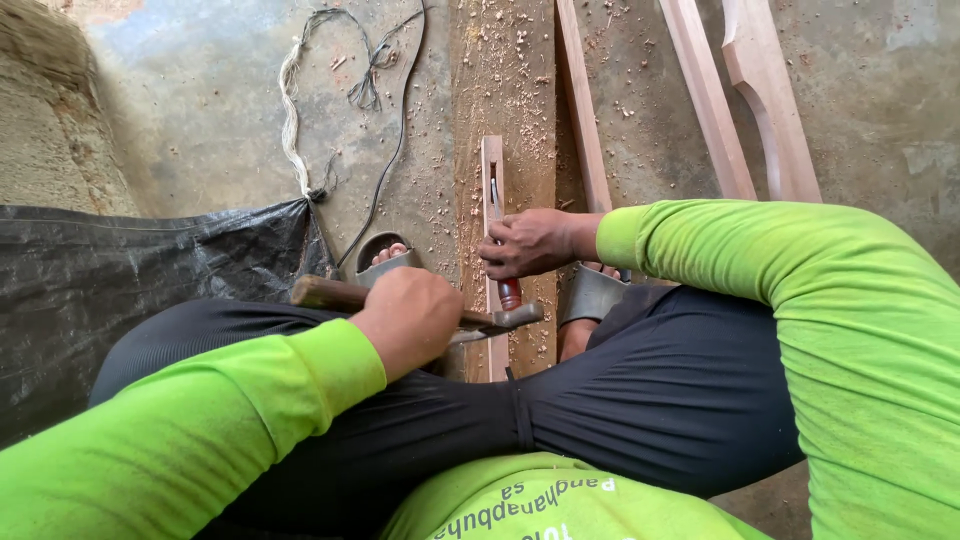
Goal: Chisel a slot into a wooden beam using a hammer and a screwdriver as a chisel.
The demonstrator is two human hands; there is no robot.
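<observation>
Item: chisel (505, 270), stiff steel, red handle; my right hand (530, 243) grips it. Left hand (408, 318) clasps hammer (420, 305), head-heavy, by its wooden shaft. Slat (492, 180): light, rigid.

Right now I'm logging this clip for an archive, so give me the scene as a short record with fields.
setting: concrete floor strewn with wood shavings
posture: person sits astride a long plank, feet in sandals
left hand: grips a wooden-handled hammer, its head over the chisel's end
right hand: holds a red-handled chisel against a narrow wooden strip
clothing: bright green long sleeves, black trousers
nearby: black plastic sheet, cord, shaped wooden pieces
</observation>
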